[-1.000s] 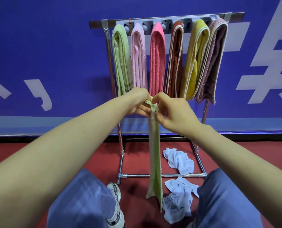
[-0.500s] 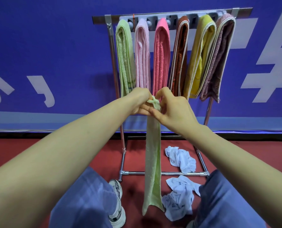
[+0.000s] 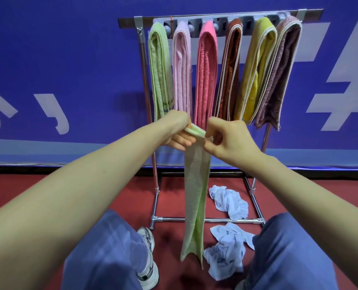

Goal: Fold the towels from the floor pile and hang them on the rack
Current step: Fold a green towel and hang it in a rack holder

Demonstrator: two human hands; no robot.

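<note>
Between both hands (image 3: 197, 132) hangs a narrow, nubby green towel (image 3: 195, 195)

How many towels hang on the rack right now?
6 on the rack, left to right: green, pale pink, bright pink, brown, yellow, mauve. None seems hidden.

**Pinching from both sides**

Both bare arms, the left arm (image 3: 90, 185) and the right arm (image 3: 299, 181), reach forward and converge at the top of the towel (image 3: 195, 185). The left grip (image 3: 175, 130) pinches the top edge from the towel's left, with its fingers curled under. The right grip (image 3: 231, 141) pinches the same edge from the towel's right, thumb against forefinger. The grips are just apart.
</note>
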